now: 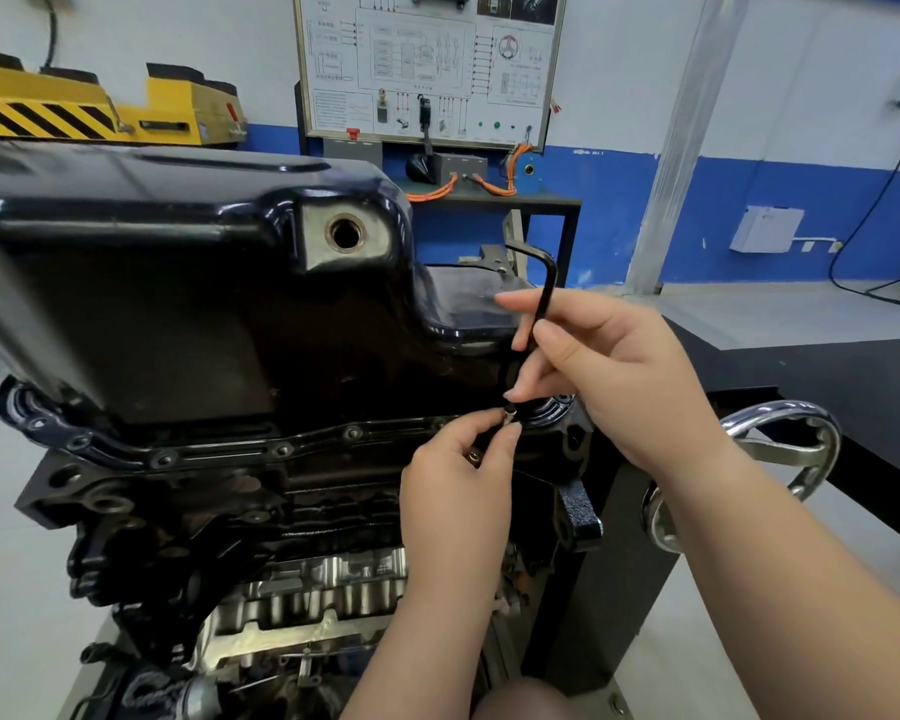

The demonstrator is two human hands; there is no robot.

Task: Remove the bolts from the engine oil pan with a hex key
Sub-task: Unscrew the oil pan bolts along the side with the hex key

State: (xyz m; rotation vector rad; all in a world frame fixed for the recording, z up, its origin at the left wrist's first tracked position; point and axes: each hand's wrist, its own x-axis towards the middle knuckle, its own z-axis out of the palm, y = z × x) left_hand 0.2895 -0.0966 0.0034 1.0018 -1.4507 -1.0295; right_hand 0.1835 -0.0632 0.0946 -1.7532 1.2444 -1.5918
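Left fingers (481,433) pinched on silvery bolt (510,412); right fingers (567,350) around upright black L-shaped hex key (546,288).

Hex key (551,283) upright, seemingly on bolt (509,412)

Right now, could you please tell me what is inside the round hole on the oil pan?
The hole in the oil pan holds no plug: only its rusty rim shows. Deeper it is dark, so the pan's inside cannot be seen.

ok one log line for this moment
right hand: grips hex key upright | left hand: pinches bolt at key tip | oil pan: other flange bolts seated
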